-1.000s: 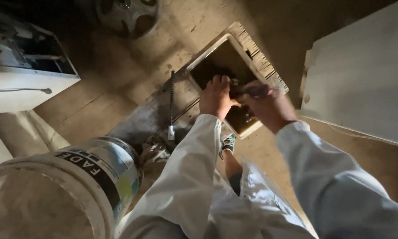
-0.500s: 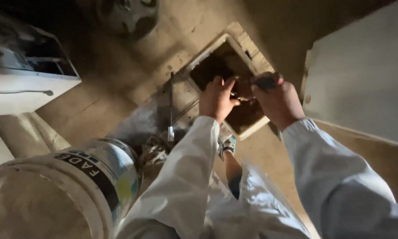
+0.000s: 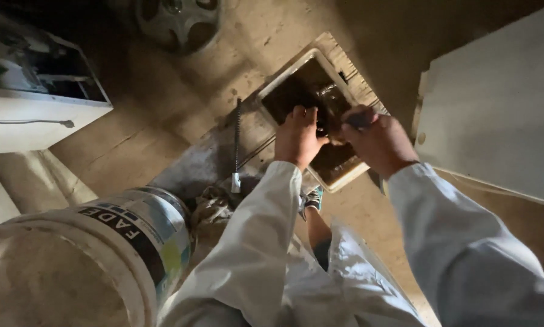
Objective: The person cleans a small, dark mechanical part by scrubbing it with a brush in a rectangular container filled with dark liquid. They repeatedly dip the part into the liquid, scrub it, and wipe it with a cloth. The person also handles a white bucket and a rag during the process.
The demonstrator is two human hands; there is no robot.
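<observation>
Both my hands, in white sleeves, hover over a white rectangular tray [image 3: 271, 92] that lies on the floor and holds something dark brown. My right hand [image 3: 378, 142] is closed round a dark-handled tool [image 3: 358, 119]. My left hand [image 3: 297, 136] is right beside it, with its fingers curled on the tool's pale front end above the tray. The dim light hides what kind of tool it is.
A large white bucket with a coloured label [image 3: 102, 242] stands at the lower left. A crumpled rag [image 3: 214, 203] and a thin ridged rod [image 3: 237, 139] lie beside it. There is a white cabinet [image 3: 36, 121] at left, a white board [image 3: 496, 103] at right and a round wheel-like part [image 3: 178, 18] at the top.
My right hand has shifted a little to the right and down with the tool. My left hand has stayed almost in place over the tray.
</observation>
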